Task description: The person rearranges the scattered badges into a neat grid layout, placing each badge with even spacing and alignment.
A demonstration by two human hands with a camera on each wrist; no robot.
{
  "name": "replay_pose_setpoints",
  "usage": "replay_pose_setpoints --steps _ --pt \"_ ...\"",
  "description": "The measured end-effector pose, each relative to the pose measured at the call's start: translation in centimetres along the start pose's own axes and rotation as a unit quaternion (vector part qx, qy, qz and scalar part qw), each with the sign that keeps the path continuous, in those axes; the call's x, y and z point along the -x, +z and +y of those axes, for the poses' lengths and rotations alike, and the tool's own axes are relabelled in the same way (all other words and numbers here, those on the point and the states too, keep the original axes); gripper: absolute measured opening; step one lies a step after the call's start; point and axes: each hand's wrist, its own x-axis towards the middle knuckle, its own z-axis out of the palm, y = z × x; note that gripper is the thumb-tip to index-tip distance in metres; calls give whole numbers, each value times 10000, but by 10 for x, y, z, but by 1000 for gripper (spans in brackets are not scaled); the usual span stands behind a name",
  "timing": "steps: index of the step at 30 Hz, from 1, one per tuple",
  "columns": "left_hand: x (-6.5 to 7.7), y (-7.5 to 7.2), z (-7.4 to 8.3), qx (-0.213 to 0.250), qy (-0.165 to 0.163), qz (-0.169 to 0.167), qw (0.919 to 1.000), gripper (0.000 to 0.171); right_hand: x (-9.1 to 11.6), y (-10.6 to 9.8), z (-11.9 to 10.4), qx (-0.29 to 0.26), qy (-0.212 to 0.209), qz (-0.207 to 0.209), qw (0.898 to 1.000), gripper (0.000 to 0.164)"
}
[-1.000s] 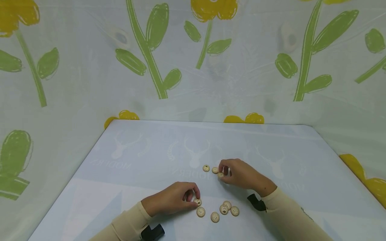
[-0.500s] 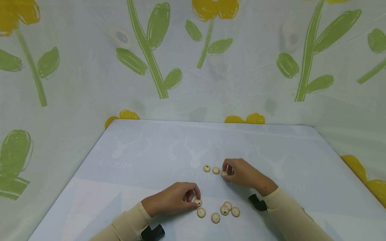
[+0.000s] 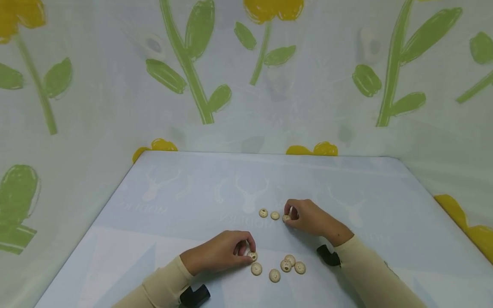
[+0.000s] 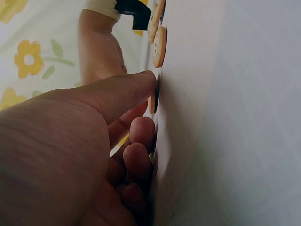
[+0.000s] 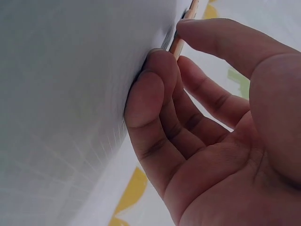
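Note:
Small round wooden discs with dark face-like markings lie on the table. In the head view my right hand pinches one wooden disc between thumb and finger at the table surface. That disc is the right end of a short row with a second disc and a third disc. Nearer and to the left, my left hand pinches another disc by its edges. Just below it lies a loose disc. Both wrist views show the held discs partly hidden by the thumbs.
Between the forearms lie a single disc, a disc overlapping another disc, and one disc beside them. The pale printed table ends at a flower-patterned curtain.
My right hand has moved slightly right with its disc, so a gap now parts it from the neighbouring disc in the row. My left hand has stayed in place.

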Motion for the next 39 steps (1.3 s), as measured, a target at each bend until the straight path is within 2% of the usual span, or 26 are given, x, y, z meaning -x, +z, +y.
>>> replay_pose_setpoints --steps 6,13,32,39 --pt "0 -1 -1 44 37 -20 10000 15 -1 -1 1 -21 -132 -5 9999 15" --pt "-1 -2 0 -12 -6 20 10000 16 -5 0 1 48 -35 110 9999 14" --pt "0 0 -2 45 53 7 10000 15 -5 2 2 36 148 80 9999 14" --pt "0 1 -2 9 109 47 9999 15 -2 5 3 54 175 102 9998 19"
